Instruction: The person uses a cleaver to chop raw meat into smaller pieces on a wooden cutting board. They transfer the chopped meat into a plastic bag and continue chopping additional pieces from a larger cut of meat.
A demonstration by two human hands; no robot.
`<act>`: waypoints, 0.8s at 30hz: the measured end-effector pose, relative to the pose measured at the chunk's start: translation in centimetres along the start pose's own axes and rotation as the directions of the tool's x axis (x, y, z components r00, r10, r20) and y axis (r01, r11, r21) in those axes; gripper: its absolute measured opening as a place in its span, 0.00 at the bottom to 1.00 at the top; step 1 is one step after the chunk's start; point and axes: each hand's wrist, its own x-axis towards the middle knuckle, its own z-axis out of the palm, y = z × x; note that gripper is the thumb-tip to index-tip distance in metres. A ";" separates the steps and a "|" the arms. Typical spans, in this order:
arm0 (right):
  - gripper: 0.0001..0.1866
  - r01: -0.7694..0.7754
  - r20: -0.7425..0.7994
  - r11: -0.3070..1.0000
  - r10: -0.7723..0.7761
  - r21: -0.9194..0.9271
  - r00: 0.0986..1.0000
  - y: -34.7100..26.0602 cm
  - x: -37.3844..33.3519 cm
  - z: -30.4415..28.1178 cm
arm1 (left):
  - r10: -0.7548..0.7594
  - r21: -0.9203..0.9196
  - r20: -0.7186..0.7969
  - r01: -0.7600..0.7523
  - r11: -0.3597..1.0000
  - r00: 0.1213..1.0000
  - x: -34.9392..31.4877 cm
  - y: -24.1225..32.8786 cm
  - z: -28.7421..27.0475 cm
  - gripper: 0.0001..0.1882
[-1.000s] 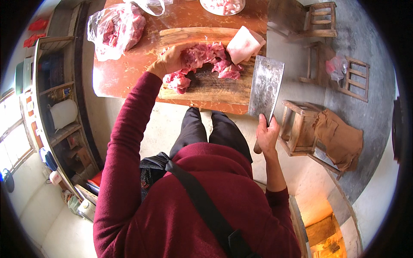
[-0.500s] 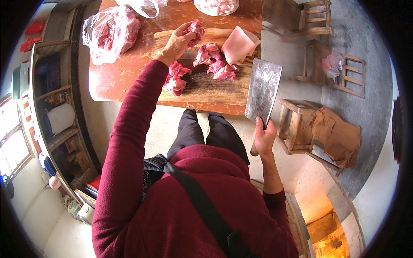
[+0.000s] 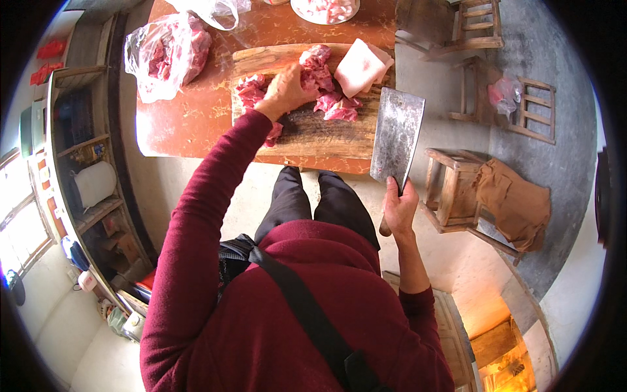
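Note:
My right hand point(image 3: 401, 201) grips a cleaver by its handle; the broad, stained blade point(image 3: 397, 134) points away from me, just past the board's right edge. My left hand point(image 3: 286, 93) is over the wooden cutting board point(image 3: 320, 138), its fingers loosely bent and apart at the left side of the raw meat pieces point(image 3: 318, 77). It appears to hold nothing, though the meat partly hides its fingertips. More raw meat point(image 3: 251, 90) lies left of this hand, and another bit point(image 3: 273, 134) shows below the wrist. A thick pale slab with skin point(image 3: 363, 67) rests on the board's right side.
The board lies on a reddish-brown table point(image 3: 189, 121). A clear plastic bag of meat point(image 3: 171, 57) is at the left, and a white bowl of pale pieces point(image 3: 326, 12) at the far edge. Wooden stools point(image 3: 450, 189) stand to the right, one with brown cloth point(image 3: 516, 204). Shelves point(image 3: 91, 150) line the left.
My left hand has come down and nearer from the board's far side. The piece of meat it held now lies at the far end of the middle pile. The cleaver has hardly moved.

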 end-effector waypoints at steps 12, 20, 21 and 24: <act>0.11 -0.015 0.017 1.000 0.014 0.019 1.000 1.0 0.2 -0.1 | 0.000 -0.289 0.063 0.018 0.957 0.998 2.2 -0.4 -4.5 0.17; 0.11 -0.001 -0.006 0.999 0.001 -0.035 1.000 0.8 -0.2 -0.2 | 0.312 0.108 -0.351 -0.293 0.950 0.883 1.2 2.9 -2.0 0.22; 0.11 -0.003 -0.015 0.999 0.002 -0.035 1.000 0.9 -0.4 -0.3 | 0.297 0.095 -0.370 -0.282 0.955 0.880 0.7 3.6 -1.7 0.19; 0.10 -0.014 -0.010 1.000 0.014 -0.008 1.000 1.4 -0.4 -0.2 | 0.468 0.156 -0.190 -0.444 0.882 0.863 -0.7 3.2 1.1 0.08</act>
